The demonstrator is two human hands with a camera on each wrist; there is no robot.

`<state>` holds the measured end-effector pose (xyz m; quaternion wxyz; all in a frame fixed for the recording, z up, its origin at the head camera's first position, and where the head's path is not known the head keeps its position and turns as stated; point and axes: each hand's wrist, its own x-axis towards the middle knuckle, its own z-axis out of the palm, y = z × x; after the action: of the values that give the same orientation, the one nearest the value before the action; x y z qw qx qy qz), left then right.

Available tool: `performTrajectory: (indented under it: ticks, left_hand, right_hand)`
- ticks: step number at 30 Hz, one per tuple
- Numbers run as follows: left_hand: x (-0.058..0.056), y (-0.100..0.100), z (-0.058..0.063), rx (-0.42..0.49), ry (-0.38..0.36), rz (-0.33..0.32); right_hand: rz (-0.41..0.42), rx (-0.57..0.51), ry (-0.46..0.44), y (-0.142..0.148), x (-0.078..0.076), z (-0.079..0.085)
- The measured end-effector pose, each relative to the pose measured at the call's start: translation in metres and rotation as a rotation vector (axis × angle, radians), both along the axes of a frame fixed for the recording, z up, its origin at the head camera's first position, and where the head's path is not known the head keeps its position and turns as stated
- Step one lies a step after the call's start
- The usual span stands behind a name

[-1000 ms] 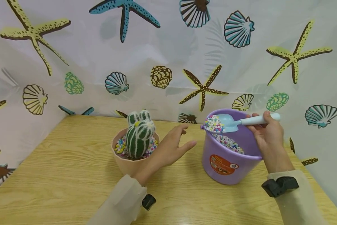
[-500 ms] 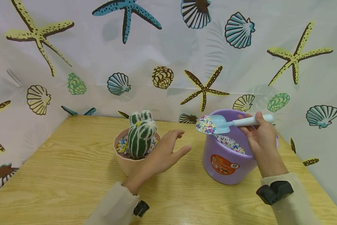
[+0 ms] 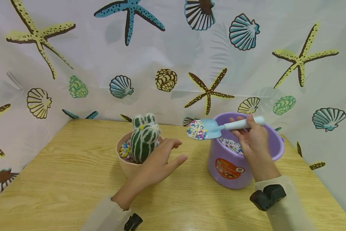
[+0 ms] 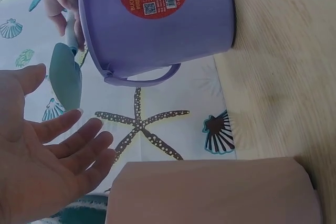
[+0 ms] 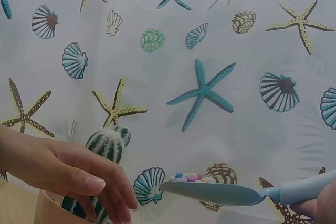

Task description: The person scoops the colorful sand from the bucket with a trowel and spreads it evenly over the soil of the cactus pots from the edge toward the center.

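My right hand [image 3: 255, 141] grips the pale handle of a light blue hand trowel [image 3: 214, 126], held level with its blade past the left rim of a purple bucket [image 3: 230, 166]. Small multicoloured pebbles [image 3: 196, 130] are heaped on the blade; more lie inside the bucket. My left hand [image 3: 158, 163] hovers with relaxed fingers and holds nothing, in front of a peach flowerpot [image 3: 124, 163]. A green cactus [image 3: 142, 146] with white stripes stands in that pot among similar pebbles. The left wrist view shows the trowel [image 4: 65, 74] beyond my left fingers.
Everything stands on a light wooden table [image 3: 60, 179]. Behind it hangs a white cloth [image 3: 167, 48] printed with starfish and shells. The bucket's handle [image 4: 147, 80] hangs on its side, as the left wrist view shows.
My right hand has carried the loaded trowel leftward, from over the bucket to past its left rim. My left hand has drifted a little left and toward me.
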<state>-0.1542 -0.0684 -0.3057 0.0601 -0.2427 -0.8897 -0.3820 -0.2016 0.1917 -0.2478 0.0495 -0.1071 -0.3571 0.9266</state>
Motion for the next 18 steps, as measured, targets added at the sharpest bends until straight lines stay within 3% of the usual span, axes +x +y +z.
performTrajectory:
  ticks: [18]
  left_hand:
    - [0.024,-0.033,-0.002,-0.022,0.020,0.033]
  right_hand:
    - [0.004,0.015,0.009,-0.034,0.000,-0.002]
